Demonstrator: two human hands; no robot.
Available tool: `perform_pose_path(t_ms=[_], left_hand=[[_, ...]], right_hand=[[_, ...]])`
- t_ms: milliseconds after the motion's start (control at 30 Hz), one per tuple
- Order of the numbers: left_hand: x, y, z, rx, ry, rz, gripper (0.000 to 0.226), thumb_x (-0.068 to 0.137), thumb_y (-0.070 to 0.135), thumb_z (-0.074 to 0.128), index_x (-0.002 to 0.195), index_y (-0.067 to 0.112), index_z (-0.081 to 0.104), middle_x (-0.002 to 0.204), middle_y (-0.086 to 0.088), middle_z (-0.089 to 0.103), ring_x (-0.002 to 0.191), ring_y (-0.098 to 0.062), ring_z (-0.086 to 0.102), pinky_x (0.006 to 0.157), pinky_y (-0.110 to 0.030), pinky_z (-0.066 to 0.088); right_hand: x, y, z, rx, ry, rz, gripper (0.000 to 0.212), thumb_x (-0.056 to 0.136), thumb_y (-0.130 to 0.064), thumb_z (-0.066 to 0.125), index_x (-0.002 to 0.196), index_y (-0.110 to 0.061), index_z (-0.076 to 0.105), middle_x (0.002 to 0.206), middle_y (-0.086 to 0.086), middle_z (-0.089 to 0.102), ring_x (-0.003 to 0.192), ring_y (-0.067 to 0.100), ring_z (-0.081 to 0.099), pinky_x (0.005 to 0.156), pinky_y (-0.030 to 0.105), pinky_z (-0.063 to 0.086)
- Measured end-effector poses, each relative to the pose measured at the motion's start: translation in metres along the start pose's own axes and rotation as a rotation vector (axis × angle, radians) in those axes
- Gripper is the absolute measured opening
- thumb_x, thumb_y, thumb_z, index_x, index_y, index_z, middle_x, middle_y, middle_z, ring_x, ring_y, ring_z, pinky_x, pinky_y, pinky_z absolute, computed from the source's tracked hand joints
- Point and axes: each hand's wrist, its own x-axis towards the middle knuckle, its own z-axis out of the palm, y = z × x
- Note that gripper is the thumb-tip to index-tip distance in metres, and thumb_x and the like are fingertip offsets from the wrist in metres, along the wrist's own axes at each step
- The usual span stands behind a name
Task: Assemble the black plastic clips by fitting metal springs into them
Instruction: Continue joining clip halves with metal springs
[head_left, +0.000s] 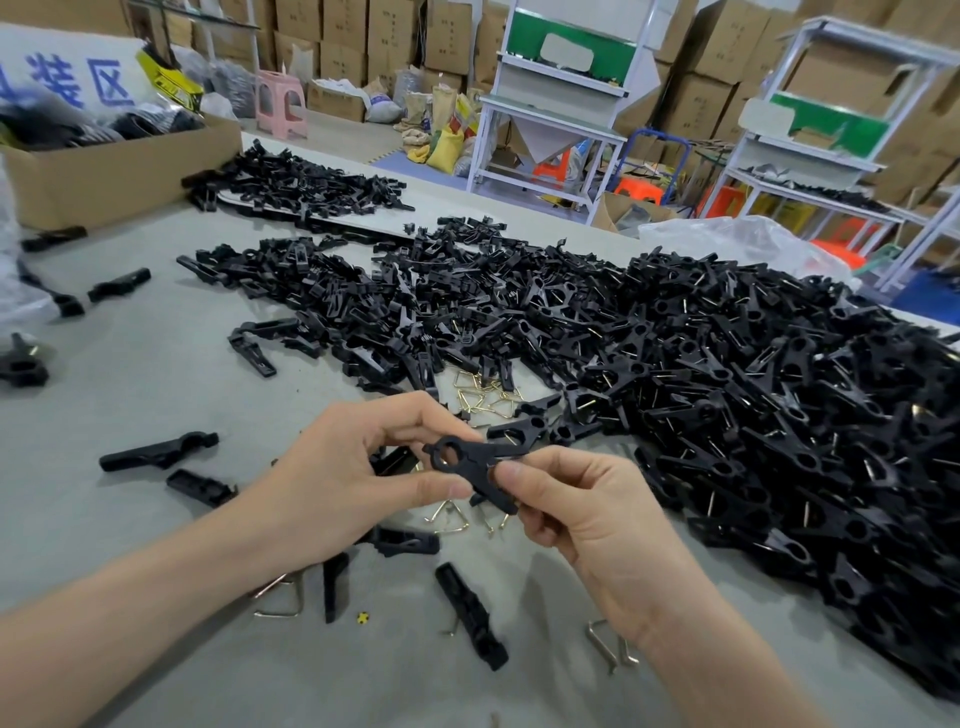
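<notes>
Although the wide grey table (156, 374) bears many things, most of its right side is taken by a long heap of finished black plastic clips (753, 405), where thin metal wires show between the parts. Behind the middle lies a smaller pile of loose black plastic halves (363, 291). Nearer, above the table, the left hand (343, 478) and the right hand (587, 514) meet: each has its fingers curled, and each pinches between thumb and forefinger one end of a single black plastic clip (470, 460), which is held flat and a little slanted. Whether a spring already sits in it, I cannot tell. Small brass-coloured wire springs (488, 392) lie just beyond the hands, and some more under them. For this step I judge it best to press both halves together firmly at the hinge, so the two parts do not slide, and to push the spring legs straight into their slots, because a crooked spring could jump out.
</notes>
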Motion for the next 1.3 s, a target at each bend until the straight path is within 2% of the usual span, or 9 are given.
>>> perform_pose_path(t_ms=[267,500,633,767,900,967,1067,1167,1300], left_hand=[[0.000,0.001,-0.001,0.017,-0.020,0.015,0.028,0.071,0.043,0.072,0.098,0.035,0.067,0.093,0.008,0.074,0.091,-0.014,0.068,0.090,-0.042,0.049],[0.000,0.000,-0.002,0.033,0.037,0.055,0.026,0.072,0.047,0.072,0.096,0.036,0.067,0.093,0.009,0.073,0.085,-0.019,0.068,0.083,-0.026,0.052],[-0.002,-0.002,-0.001,0.087,0.027,0.051,0.026,0.073,0.047,0.070,0.096,0.037,0.066,0.094,0.012,0.073,0.087,-0.017,0.067,0.083,-0.029,0.050],[-0.004,-0.002,0.002,0.166,-0.043,0.073,0.027,0.074,0.039,0.076,0.098,0.037,0.064,0.093,0.021,0.071,0.091,-0.003,0.065,0.080,-0.013,0.045],[-0.001,-0.001,0.002,0.207,-0.002,0.148,0.021,0.071,0.031,0.078,0.091,0.030,0.069,0.099,0.013,0.067,0.092,-0.013,0.064,0.080,-0.021,0.049],[-0.001,-0.001,0.004,0.179,0.013,0.181,0.022,0.070,0.028,0.080,0.090,0.027,0.070,0.106,0.013,0.064,0.095,-0.014,0.063,0.082,-0.018,0.048],[-0.002,-0.003,0.005,0.086,0.010,0.186,0.022,0.072,0.028,0.074,0.094,0.028,0.068,0.111,0.015,0.061,0.102,-0.010,0.061,0.086,-0.014,0.044],[-0.003,-0.005,0.006,0.010,0.005,0.183,0.021,0.076,0.031,0.069,0.096,0.028,0.068,0.117,0.013,0.059,0.111,-0.014,0.059,0.091,-0.019,0.044],[-0.003,-0.006,0.006,-0.017,0.005,0.158,0.019,0.076,0.036,0.068,0.095,0.034,0.067,0.120,0.014,0.057,0.107,-0.019,0.059,0.085,-0.022,0.048]], right_hand=[[-0.002,0.003,0.008,0.265,-0.032,0.096,0.020,0.045,-0.023,0.079,0.053,-0.009,0.066,0.056,0.006,0.054,0.043,0.007,0.044,0.042,0.014,0.039],[-0.003,0.004,0.004,0.451,-0.203,0.089,0.040,0.052,-0.023,0.088,0.080,0.001,0.073,0.067,0.007,0.062,0.053,0.008,0.053,0.050,0.016,0.047],[-0.002,0.006,0.003,0.457,-0.230,0.112,0.053,0.042,-0.029,0.096,0.080,-0.001,0.073,0.070,0.008,0.063,0.056,0.010,0.055,0.052,0.017,0.048],[-0.004,0.008,0.008,0.454,-0.256,0.139,0.059,0.043,-0.031,0.096,0.082,-0.002,0.063,0.071,0.009,0.060,0.057,0.011,0.054,0.054,0.018,0.049],[-0.005,0.006,0.011,0.402,-0.256,0.141,0.079,0.047,-0.032,0.094,0.103,0.009,0.056,0.081,0.016,0.060,0.062,0.014,0.059,0.059,0.021,0.053],[-0.007,0.005,0.012,0.412,-0.279,0.134,0.091,0.052,-0.031,0.092,0.114,0.018,0.047,0.089,0.019,0.061,0.069,0.018,0.063,0.063,0.025,0.057],[-0.009,0.005,0.014,0.437,-0.338,0.130,0.082,0.054,-0.033,0.091,0.112,0.012,0.053,0.092,0.020,0.066,0.078,0.023,0.068,0.071,0.029,0.058],[-0.009,0.006,0.017,0.472,-0.361,0.105,0.077,0.054,-0.033,0.091,0.112,0.003,0.057,0.097,0.021,0.067,0.080,0.024,0.068,0.074,0.029,0.058],[-0.009,0.007,0.018,0.480,-0.439,0.078,0.058,0.062,-0.036,0.087,0.106,-0.004,0.069,0.111,0.023,0.067,0.087,0.022,0.068,0.081,0.032,0.056]])
